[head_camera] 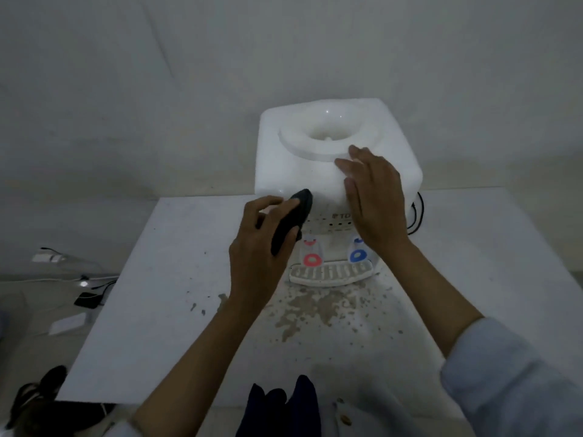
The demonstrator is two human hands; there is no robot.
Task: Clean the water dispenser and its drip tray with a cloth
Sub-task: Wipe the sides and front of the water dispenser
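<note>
1. Partly hidden: front panel of water dispenser, covered by both hands; blue tap overlapped by right wrist; lettering on panel cut to "TD", remainder behind right hand
2. Hard to make out: small objects and cables on floor at left, dim and blurred; dark cloth at near edge, cropped by frame
3. Left hand: fingers curled round black cloth, gripping it; upper end of cloth touching lower front edge of dispenser top, just left of panel
4. Right hand: fingers straight, flat against dispenser's front right shoulder, below bottle well; holding nothing
5. Dispenser standing at far edge of white table, black cable trailing at its right side
6. Drip tray seated at dispenser base, below red tap and blue tap, apart from both hands
7. Table surface before tray flecked with brownish stains
8. No other legible writing
</note>
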